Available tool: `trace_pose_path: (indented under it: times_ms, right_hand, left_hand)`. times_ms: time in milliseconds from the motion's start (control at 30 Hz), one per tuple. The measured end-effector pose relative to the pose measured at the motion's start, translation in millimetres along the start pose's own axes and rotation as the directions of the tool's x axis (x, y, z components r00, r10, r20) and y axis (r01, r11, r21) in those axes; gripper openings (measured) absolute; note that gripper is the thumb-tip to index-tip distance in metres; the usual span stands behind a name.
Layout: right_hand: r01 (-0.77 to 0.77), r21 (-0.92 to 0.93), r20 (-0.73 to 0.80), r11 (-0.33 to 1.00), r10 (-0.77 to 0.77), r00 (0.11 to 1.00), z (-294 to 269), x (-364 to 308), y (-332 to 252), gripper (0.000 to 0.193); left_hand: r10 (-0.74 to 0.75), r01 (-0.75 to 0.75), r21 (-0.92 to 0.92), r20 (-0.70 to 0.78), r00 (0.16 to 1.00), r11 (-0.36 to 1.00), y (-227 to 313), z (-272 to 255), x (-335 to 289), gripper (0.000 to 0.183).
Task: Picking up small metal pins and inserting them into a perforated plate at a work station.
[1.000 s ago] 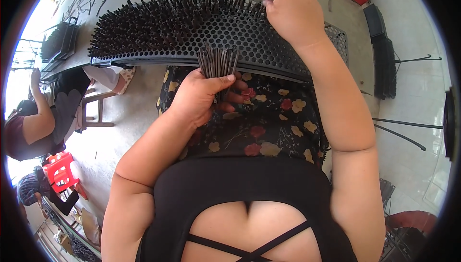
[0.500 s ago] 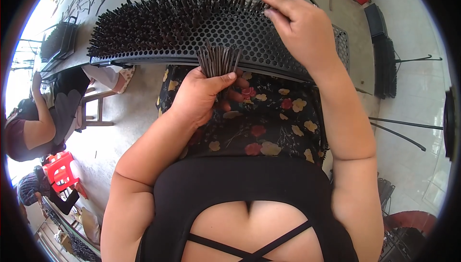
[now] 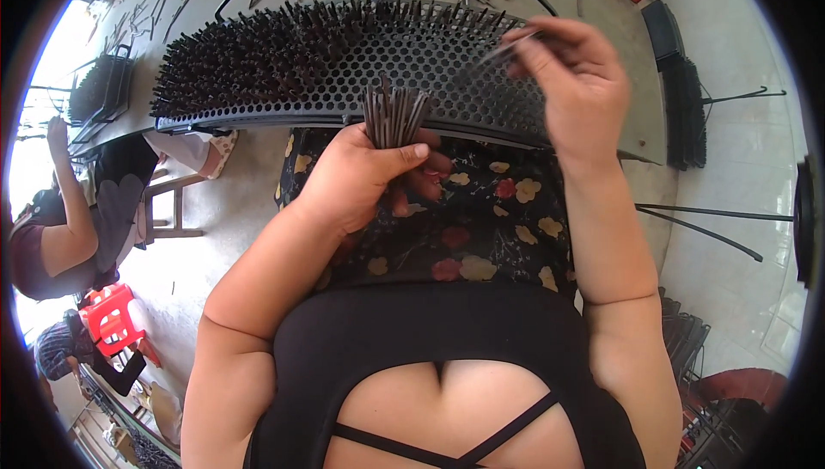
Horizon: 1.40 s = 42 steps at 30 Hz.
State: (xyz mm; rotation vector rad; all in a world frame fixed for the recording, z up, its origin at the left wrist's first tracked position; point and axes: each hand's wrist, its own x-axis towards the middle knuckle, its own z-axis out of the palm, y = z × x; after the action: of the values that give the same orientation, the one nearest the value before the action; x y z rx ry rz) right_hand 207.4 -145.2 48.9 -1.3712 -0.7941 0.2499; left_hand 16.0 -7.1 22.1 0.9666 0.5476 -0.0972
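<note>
Black perforated panel lies just beyond the flowered cloth on the lap; its left part is densely filled with upright dark sticks; many holes at the middle and right are bare; the left hand is curled around a bundle of thin sticks; the right hand, above the panel's right part, pinches a blurred strip.

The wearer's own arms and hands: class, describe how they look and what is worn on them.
The left arm and right arm are bare, with no sleeves showing. The left hand and right hand are ungloved; no watch or bracelet shows at either wrist. Between the arms is a plain black top with thin crossing straps.
</note>
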Motion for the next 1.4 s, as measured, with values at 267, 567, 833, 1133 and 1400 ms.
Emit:
trace_pose_path:
  times_ms: [267, 567, 833, 1133, 1400]
  right_hand:
    - [0.412, -0.351, -0.014, 0.841, -0.445, 0.895, -32, 23, 26, 0.014]
    - [0.444, -0.461, 0.109, 0.768, -0.448, 0.887, -27, 27, 16, 0.013]
    - [0.447, -0.743, 0.294, 0.498, -0.358, 0.886, -19, 53, 17, 0.014]
    - [0.289, -0.651, 0.190, 0.702, -0.218, 0.957, 7, 12, -2, 0.017]
    - [-0.370, -0.079, 0.223, 0.926, 0.378, 0.899, 26, -42, -20, 0.028]
  left_hand:
    - [-0.142, 0.135, -0.191, -0.025, 0.989, 0.972, 0, -7, 7, 0.022]
    - [-0.103, 0.128, -0.286, 0.099, 0.990, 0.950, -4, -9, 5, 0.037]
    - [-0.075, 0.104, -0.301, 0.105, 0.992, 0.948, -4, -6, 6, 0.038]
    - [0.065, -0.065, 0.007, -0.075, 0.995, 0.998, -10, -1, -2, 0.018]
    - [0.213, -0.221, 0.135, 0.076, 0.974, 0.966, -6, 13, -5, 0.020]
